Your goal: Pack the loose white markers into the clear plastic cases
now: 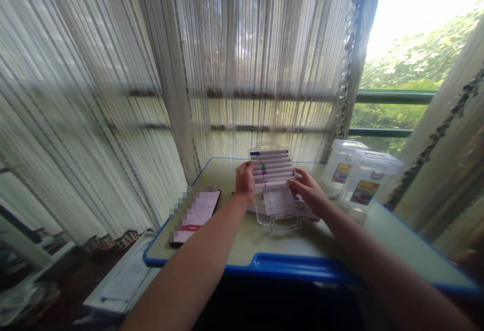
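Note:
A clear plastic marker case [260, 216] is tilted up over the desk, with its handle end toward me. Several white markers [273, 161] lie side by side in its far part, with blue, green, purple and reddish marks. My left hand [245, 182] is closed on the case's left edge. At the right edge, my right hand [307, 188] is also closed on the case, its thumb over the front beside the lowest markers. A pale sheet or insert [278, 200] shows below the row. More loose markers [333, 196] lie on the desk, partly hidden by the case and right hand.
Two clear lidded containers [361, 179] with coloured labels stand at the right. A phone [198, 215], partly pixelated, lies at the left on the blue-edged desk [242, 245]. Striped string curtains [257, 58] hang behind it. A white drawer unit [124, 275] stands lower left.

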Motion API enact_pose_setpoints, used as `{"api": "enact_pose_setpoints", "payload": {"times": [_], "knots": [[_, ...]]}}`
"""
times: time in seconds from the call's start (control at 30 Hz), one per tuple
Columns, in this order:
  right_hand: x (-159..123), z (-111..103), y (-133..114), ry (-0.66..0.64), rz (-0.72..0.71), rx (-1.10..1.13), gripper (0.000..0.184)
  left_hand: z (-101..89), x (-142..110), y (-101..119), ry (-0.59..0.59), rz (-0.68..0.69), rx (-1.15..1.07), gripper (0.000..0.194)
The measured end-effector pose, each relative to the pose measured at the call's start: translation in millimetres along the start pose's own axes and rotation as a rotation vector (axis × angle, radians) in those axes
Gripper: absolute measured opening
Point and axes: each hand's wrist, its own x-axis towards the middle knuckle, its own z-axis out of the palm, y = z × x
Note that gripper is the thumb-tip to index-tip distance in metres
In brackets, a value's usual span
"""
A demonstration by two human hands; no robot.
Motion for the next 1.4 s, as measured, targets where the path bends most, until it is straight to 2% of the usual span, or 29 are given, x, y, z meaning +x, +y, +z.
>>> {"api": "enact_pose_setpoints", "payload": {"times": [0.07, 0.23, 0.33, 0.53, 0.77, 1.03, 1.4], "knots": [[1.7, -1.0, 1.7, 0.011, -0.016, 0.034, 0.061, 1.4, -3.0, 1.3, -0.069, -0.013, 0.03, 0.019], [6.5, -6.7, 6.3, 0.096, -0.11, 0.028, 0.061, 4.5, -11.1, 0.4, -0.242, -0.12, 0.149, 0.067], [7.4, -9.3, 6.6, 0.125, -0.144, 0.004, 0.058, 4.6, -12.2, -1.6, -0.324, -0.087, 0.134, 0.077], [3.8, -8.5, -0.9, 0.152, -0.106, 0.059, 0.06, 2.2, -10.4, -3.1, -0.382, -0.055, 0.105, 0.083], [1.5, -7.1, -5.0, 0.14, -0.044, 0.054, 0.041, 1.9, -10.5, -3.8, -0.388, -0.058, 0.125, 0.083], [1.9, -9.5, -4.4, 0.085, -0.08, 0.096, 0.044, 2.6, -11.3, -1.4, -0.389, -0.061, 0.147, 0.081], [1.9, -10.0, -3.9, 0.073, -0.075, 0.114, 0.044, 0.9, -9.0, -3.1, -0.402, -0.064, 0.172, 0.084]]}}
